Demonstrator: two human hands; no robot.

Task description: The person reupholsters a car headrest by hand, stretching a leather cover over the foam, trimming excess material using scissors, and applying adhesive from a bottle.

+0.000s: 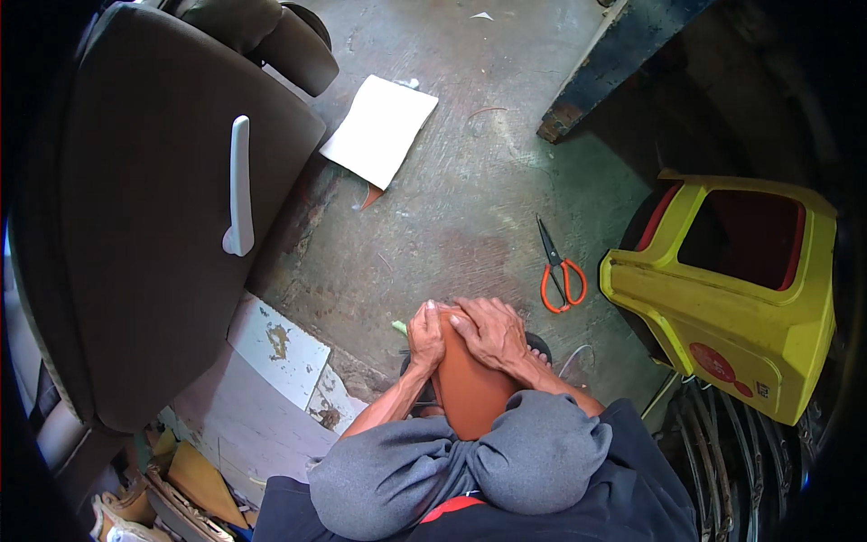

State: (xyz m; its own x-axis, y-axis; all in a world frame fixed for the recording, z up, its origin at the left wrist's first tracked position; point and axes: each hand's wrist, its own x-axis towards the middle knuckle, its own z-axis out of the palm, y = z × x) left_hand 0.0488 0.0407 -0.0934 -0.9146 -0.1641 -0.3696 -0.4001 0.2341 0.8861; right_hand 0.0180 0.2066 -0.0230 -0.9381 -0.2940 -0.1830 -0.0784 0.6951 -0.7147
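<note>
A smooth orange-brown piece that looks leather-covered (470, 388) stands between my knees, its lower end hidden by my grey trousers. My left hand (424, 336) grips its far left edge, fingers curled over the rim. Across the far right edge, my right hand (495, 334) is wrapped with the thumb lying on the face of the piece. Whether it is a stiff panel or a cushion, I cannot tell. On the floor ahead to the right lie scissors with orange handles (563, 282), their blades pointing away from me.
A large dark brown seat (172, 181) with a pale lever (239, 190) fills the left. A white sheet (379, 131) lies ahead beside an orange-brown scrap (371, 196). At right stand a yellow plastic housing (750, 316) and a blue metal beam (623, 63).
</note>
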